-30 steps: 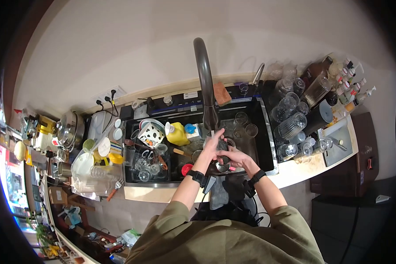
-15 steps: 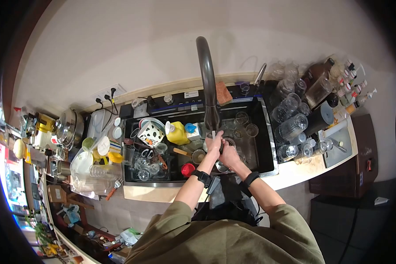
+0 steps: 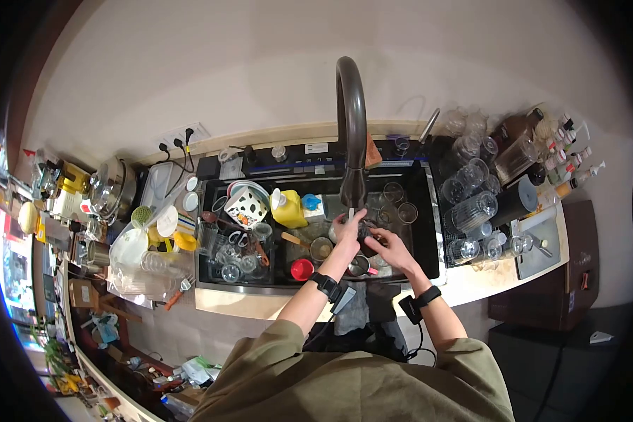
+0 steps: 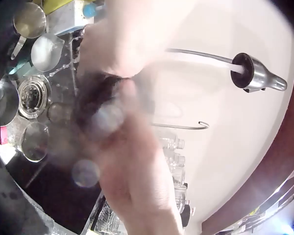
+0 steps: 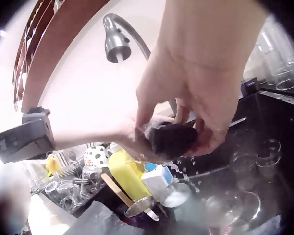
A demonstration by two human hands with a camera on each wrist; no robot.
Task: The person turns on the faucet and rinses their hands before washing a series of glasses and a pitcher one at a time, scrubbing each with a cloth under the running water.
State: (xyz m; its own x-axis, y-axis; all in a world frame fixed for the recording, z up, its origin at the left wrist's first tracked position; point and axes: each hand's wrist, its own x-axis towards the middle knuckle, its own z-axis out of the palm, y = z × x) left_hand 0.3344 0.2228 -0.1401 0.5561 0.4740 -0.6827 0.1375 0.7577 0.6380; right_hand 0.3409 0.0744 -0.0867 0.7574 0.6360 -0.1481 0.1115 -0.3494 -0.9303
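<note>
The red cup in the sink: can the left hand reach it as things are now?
Probably yes. The red cup stands in the sink, close beside the left forearm, with nothing over it. But the left hand is busy: with the right hand it holds a dark sponge under the faucet.

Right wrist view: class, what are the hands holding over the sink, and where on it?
A dark block-shaped sponge; the right hand pinches its ends, and the left hand grips its left side.

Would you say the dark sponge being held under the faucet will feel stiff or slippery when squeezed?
Probably soft: the dark sponge sits pinched between the right hand and left hand. Likely wet and somewhat slippery, since water drips beneath it. It looks light, being carried easily in the fingers.
</note>
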